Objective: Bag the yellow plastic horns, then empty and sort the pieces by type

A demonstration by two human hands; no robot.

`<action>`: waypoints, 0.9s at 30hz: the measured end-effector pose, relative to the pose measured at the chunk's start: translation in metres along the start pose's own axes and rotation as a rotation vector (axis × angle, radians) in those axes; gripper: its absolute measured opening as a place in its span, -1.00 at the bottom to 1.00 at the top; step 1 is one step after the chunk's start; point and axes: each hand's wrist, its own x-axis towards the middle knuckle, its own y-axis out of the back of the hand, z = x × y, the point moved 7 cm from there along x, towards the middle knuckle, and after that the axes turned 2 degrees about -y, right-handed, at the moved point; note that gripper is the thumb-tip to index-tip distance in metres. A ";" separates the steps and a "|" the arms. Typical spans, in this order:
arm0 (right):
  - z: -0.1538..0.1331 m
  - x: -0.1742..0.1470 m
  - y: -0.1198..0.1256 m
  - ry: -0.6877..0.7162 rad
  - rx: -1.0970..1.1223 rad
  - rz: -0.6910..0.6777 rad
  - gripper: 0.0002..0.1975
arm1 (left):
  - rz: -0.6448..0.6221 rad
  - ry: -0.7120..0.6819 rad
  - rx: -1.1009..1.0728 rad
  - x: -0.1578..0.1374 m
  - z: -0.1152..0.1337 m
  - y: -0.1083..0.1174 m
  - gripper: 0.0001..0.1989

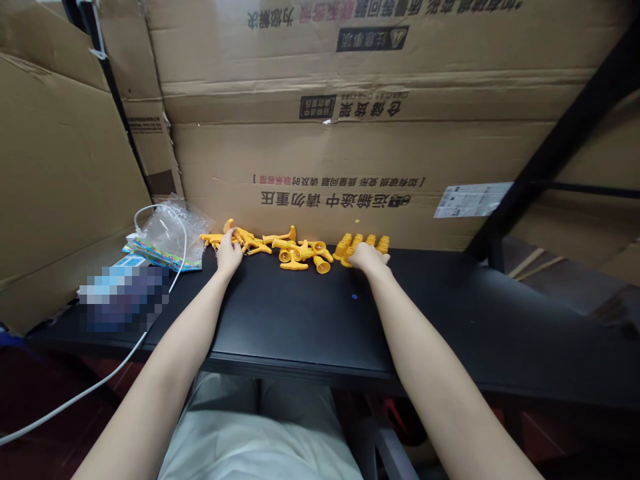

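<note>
At the back of the black table, my left hand (229, 256) reaches in among yellow plastic handle-shaped pieces (257, 245), some with small chains. Its fingers are bent onto one of them. To the right, my right hand (369, 258) is closed at the front of a group of upright yellow cone-shaped cups (371, 240), on one of these cups; its fingertips are partly hidden. Between my hands lies a loose heap of yellow cups and T-shaped handles (293, 265), with one cup (321, 265) tipped so its mouth faces me.
Clear plastic bags (173, 223) with a colourful printed edge lie at the left, beside a blurred-out item (123, 297). A white cable (120, 365) crosses the table's left side. A cardboard wall (320, 153) stands behind. A small blue scrap (355, 297) lies on the tabletop (300, 327).
</note>
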 end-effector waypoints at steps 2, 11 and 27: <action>-0.003 -0.003 0.005 0.013 -0.020 0.049 -0.51 | -0.002 0.002 0.011 0.001 -0.003 -0.003 -0.55; -0.052 -0.035 0.015 0.273 -0.051 0.258 -0.69 | -0.267 -0.034 0.268 -0.009 -0.008 -0.027 -0.38; -0.090 -0.057 -0.025 0.676 -0.094 0.281 -0.65 | -0.516 -0.132 0.509 -0.015 -0.005 -0.047 -0.48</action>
